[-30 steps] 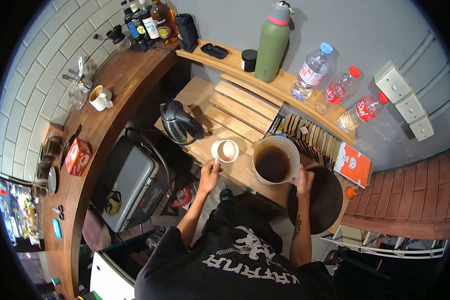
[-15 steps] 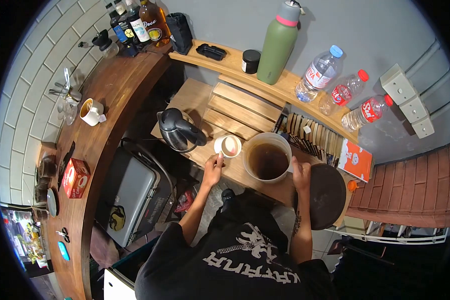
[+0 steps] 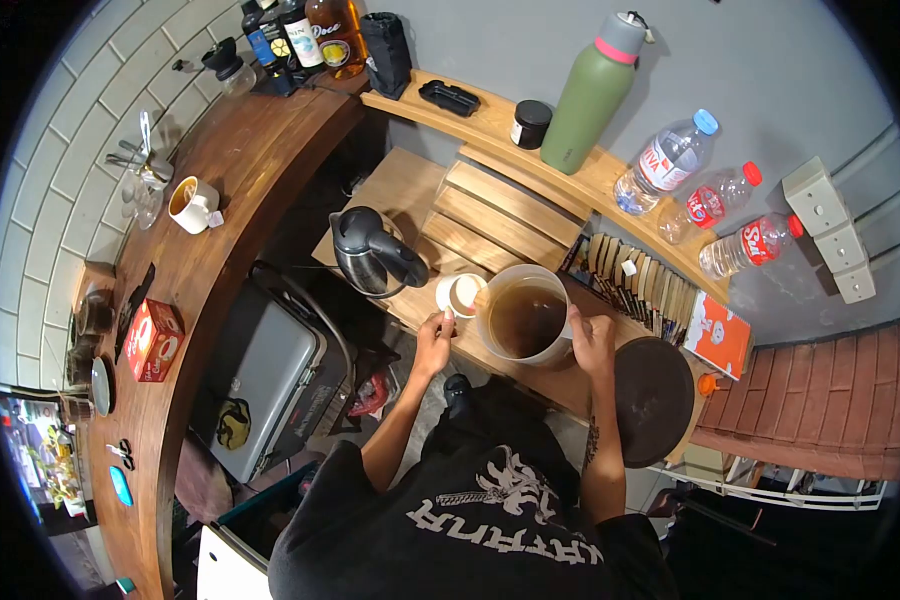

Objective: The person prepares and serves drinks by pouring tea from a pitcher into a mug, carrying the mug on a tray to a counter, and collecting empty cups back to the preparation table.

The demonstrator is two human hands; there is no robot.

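My left hand [image 3: 433, 342] is closed with its fingers on the handle of a small white cup [image 3: 447, 295], whose inside looks pale. My right hand [image 3: 592, 343] grips the handle of a large translucent pitcher [image 3: 492, 296] of dark brown liquid. The pitcher leans left, its rim overlapping the cup's right edge from my view. Whether liquid is flowing into the cup, I cannot tell. Left of the cup, a black electric kettle [image 3: 370, 250] stands on the wooden table [image 3: 395, 185].
A round dark stool top [image 3: 655, 402] lies right of my right forearm. Behind the table, a wall shelf [image 3: 490, 120] carries a green bottle [image 3: 592, 95] and several plastic bottles. A curved wooden counter [image 3: 245, 160] on the left bears a mug [image 3: 192, 205] and red box [image 3: 154, 340].
The pitcher has shifted left and tilted toward the cup, closing the gap between them. My view has moved slightly, so the surroundings appear displaced.
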